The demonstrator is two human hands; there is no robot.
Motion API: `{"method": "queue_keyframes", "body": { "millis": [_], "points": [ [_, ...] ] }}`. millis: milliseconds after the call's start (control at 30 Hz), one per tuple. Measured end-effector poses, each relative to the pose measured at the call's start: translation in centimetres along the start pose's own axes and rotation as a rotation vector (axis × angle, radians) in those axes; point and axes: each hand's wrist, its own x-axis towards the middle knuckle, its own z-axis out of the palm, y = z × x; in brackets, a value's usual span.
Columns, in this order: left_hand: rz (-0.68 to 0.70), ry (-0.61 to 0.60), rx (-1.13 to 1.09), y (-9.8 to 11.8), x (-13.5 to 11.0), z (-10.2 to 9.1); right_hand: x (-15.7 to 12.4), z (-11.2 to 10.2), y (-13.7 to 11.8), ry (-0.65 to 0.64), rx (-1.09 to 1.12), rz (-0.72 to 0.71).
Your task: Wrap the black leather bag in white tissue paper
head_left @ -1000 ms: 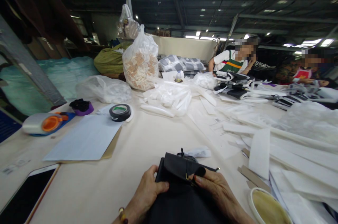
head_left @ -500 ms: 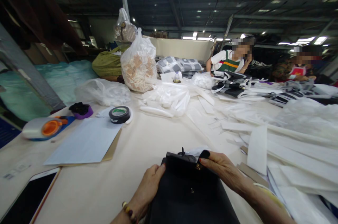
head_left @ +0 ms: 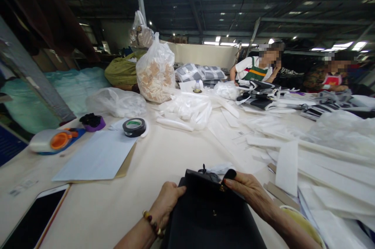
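Both hands grip the bag, which is located between them with its front panel toward the wearer. The left hand is closed on the upper left edge, thumb on the near side, fingers mostly hidden. The right hand pinches the tab at the upper right between thumb and fingers. A gold clasp is located just beside the right fingertips; a gold stud is located lower on the panel, between the hands and apart from the clasp. A bracelet encircles the left wrist. Clear plastic lies on the surface just beyond the bag, near the right fingertips. To the left of the left hand lies the phone, screen dark. Beyond the phone, forward and left of the left hand, lies a paper sheet; the black tape rests at its far corner. The purple roll and the tape dispenser lie farther left. To the right of the right hand are white strips in an overlapping pile. A round container stands beside the right forearm, partly hidden by it. Well beyond the hands stands a knotted sack of tan pieces.
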Motion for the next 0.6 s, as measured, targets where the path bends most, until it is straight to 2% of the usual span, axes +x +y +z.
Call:
{"method": "queue_keyframes", "body": {
  "millis": [200, 333, 500, 600],
  "points": [
    [0.081, 0.084, 0.053, 0.1, 0.5, 0.1, -0.6, 0.8, 0.4, -0.046, 0.030, 0.017],
    [0.093, 0.033, -0.037, 0.6, 0.0, 0.2, -0.8, 1.1, 0.6, -0.051, 0.045, 0.029],
    [-0.003, -0.097, -0.102, 1.1, -0.2, 0.1, -0.9, 1.0, 0.9, -0.042, 0.026, 0.019],
    [-0.011, -0.084, -0.067, 0.9, 0.3, 0.0, -1.0, 1.0, 0.7, -0.019, -0.009, 0.009]
  ]
}}
